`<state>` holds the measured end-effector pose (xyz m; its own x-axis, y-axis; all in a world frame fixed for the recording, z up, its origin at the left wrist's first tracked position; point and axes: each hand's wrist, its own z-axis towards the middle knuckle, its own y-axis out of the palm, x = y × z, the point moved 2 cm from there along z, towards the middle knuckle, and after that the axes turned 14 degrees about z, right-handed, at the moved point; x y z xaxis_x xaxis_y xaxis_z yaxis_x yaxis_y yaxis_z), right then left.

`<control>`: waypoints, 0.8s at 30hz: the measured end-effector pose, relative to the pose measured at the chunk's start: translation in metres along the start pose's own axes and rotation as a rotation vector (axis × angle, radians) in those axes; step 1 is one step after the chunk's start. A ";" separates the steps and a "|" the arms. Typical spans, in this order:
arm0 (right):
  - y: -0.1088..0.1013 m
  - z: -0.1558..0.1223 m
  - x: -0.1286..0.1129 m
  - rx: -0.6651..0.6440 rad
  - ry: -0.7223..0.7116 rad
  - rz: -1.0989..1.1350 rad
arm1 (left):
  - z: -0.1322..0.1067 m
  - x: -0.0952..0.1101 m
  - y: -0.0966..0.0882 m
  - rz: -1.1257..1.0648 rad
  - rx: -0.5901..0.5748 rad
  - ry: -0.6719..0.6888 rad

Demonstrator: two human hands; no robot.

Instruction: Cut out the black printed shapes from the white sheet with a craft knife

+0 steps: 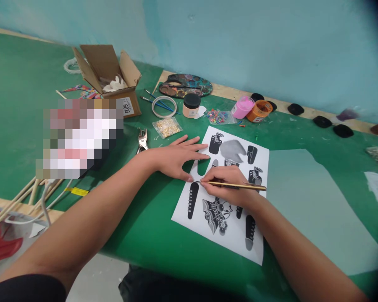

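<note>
A white sheet printed with black-and-grey figure parts (197, 220) lies at a slant on the green table. My left hand (179, 159) rests flat on its left edge with the fingers spread. Beside those fingers, green shows through an opening in the paper. My right hand (223, 184) pinches a slim, yellow-brown-handled tool (236, 185), held nearly level. Its dark tip meets the sheet at the top of a long black printed shape (192, 201), near my left thumb. Whether it is a brush or a blade I cannot make out. A smooth grey patch (233, 150) covers part of the upper print.
A pale translucent sheet (308, 209) lies to the right. Behind are an open cardboard box (130, 98), a paint palette (185, 86), a black-lidded jar (191, 105), pink (242, 108) and orange (259, 111) paint pots. A metal hole punch (142, 140) and wooden sticks (19, 197) lie left.
</note>
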<state>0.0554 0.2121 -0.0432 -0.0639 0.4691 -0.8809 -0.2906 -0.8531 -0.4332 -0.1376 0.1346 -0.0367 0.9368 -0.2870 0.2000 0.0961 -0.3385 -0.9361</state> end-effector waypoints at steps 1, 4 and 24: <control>0.000 0.000 0.000 -0.012 -0.016 -0.011 | 0.000 0.000 0.000 0.001 0.000 0.000; 0.000 0.000 0.000 -0.041 -0.059 -0.034 | 0.000 0.001 0.000 0.002 0.001 0.000; -0.002 0.002 0.000 -0.080 -0.035 -0.002 | 0.000 0.000 0.000 0.002 -0.004 -0.007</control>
<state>0.0539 0.2138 -0.0417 -0.0974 0.4774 -0.8733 -0.2132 -0.8671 -0.4503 -0.1374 0.1345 -0.0368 0.9393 -0.2817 0.1957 0.0925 -0.3414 -0.9354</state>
